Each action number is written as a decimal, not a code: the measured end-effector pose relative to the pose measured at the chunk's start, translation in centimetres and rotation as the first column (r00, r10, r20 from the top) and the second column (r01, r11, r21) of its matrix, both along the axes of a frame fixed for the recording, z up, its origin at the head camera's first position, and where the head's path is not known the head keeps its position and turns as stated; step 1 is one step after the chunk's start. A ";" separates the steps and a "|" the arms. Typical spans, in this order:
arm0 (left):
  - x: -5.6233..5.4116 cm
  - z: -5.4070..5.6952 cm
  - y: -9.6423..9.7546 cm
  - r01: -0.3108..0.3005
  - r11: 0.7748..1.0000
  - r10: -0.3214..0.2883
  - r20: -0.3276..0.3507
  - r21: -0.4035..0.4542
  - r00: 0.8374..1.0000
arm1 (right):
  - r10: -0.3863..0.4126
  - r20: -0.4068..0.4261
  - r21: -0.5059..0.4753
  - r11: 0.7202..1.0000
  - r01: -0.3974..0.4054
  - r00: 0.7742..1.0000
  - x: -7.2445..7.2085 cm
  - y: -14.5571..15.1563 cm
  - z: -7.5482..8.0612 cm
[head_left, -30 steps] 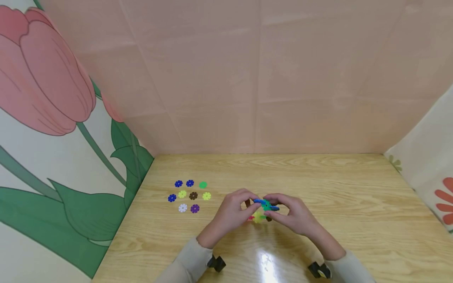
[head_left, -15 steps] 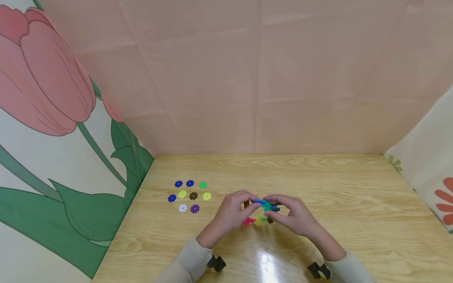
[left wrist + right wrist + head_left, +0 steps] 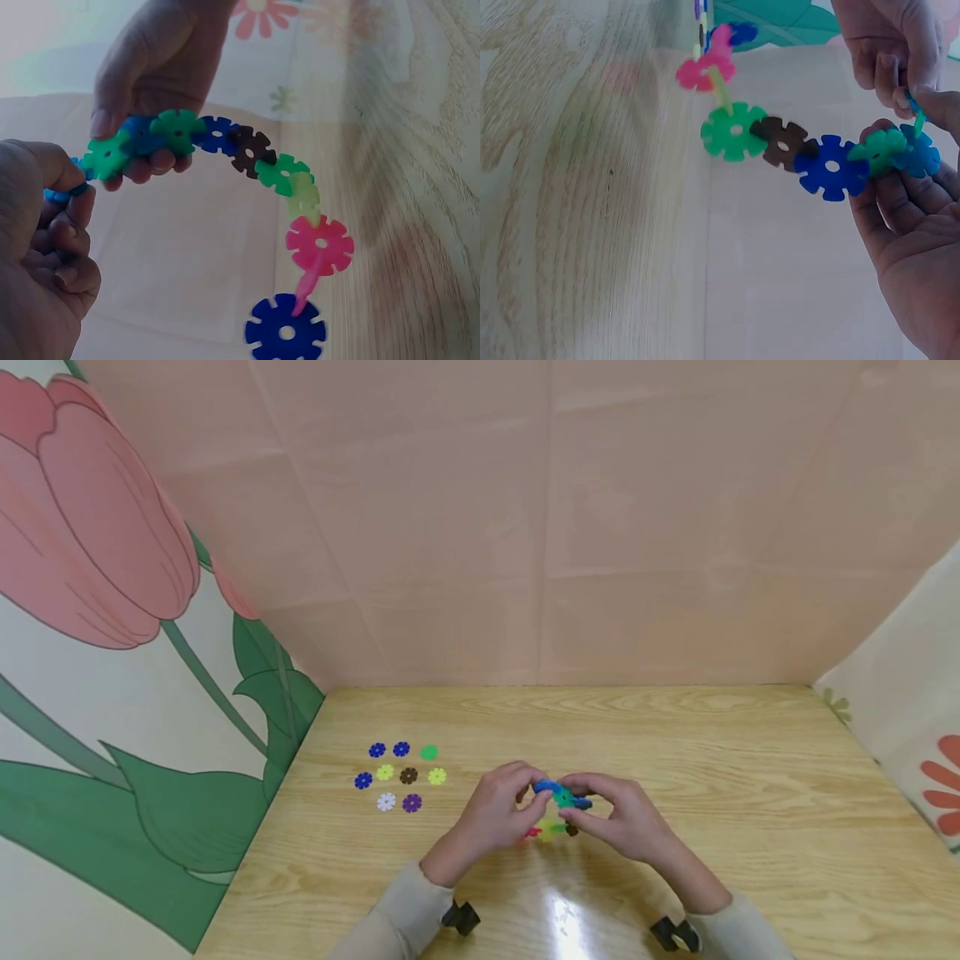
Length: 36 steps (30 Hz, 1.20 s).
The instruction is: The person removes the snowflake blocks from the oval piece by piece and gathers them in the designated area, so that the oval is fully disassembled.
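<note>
Both hands hold a chain of interlocked plastic snowflake discs above the wooden table. My left hand [image 3: 495,810] pinches a light blue disc [image 3: 66,190] at one end between thumb and forefinger. My right hand [image 3: 630,822] grips the neighbouring green and blue discs, its thumb on a green disc [image 3: 107,155] and its fingers beneath. From there the chain curves down through a dark blue disc [image 3: 832,166], a brown disc [image 3: 783,144], a green disc [image 3: 736,131], a yellow piece [image 3: 304,198] and pink ones [image 3: 320,244], to a dark blue disc [image 3: 286,331].
Several loose discs lie flat on the table [image 3: 712,752] to the left of the hands, among them a purple disc [image 3: 412,803], a white disc [image 3: 386,802] and a brown disc [image 3: 408,775]. A pink backdrop [image 3: 540,568] stands behind the table.
The hands stay nearly in place. The blue disc at my left fingertips has tilted slightly, and the hanging pink and yellow part of the chain has swung a little and dropped lower in view.
</note>
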<state>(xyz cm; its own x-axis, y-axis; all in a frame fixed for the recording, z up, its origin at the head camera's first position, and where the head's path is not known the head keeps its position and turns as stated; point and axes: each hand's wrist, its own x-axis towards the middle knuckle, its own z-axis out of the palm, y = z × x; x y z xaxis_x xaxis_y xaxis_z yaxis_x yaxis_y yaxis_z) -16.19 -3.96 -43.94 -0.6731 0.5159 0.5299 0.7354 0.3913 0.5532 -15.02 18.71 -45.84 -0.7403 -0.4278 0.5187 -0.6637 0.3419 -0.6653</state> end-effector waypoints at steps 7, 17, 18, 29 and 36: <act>-0.2 0.1 -0.3 0.020 0.999 -0.023 0.119 0.029 0.993 | -0.018 0.005 0.005 1.000 0.018 1.000 0.0 0.2 -0.1; -0.6 0.2 -0.9 0.067 0.998 -0.066 0.155 -0.003 0.986 | -0.036 -0.004 0.031 0.999 0.036 0.999 -0.1 0.3 -0.4; -0.6 0.2 -1.0 0.075 0.997 -0.072 0.150 -0.010 0.986 | -0.038 -0.003 0.032 0.999 0.038 0.999 -0.1 0.3 -0.4; -0.9 0.6 -1.7 0.117 0.991 -0.112 0.082 -0.062 0.990 | -0.032 -0.004 0.035 0.999 0.032 0.999 -0.1 0.3 -0.5; -0.8 0.5 -2.1 0.090 0.993 -0.087 0.040 -0.070 0.995 | -0.025 0.004 0.035 0.999 0.025 1.000 0.0 0.2 -0.3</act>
<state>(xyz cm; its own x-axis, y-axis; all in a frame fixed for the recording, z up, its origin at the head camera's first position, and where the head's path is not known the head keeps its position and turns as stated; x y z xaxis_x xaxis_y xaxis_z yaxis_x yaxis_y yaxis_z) -17.03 -6.11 -43.48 -0.6413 0.6101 0.4652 0.7487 0.3649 0.5535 -15.06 18.93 -46.16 -0.7529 -0.4270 0.5007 -0.6521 0.3813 -0.6553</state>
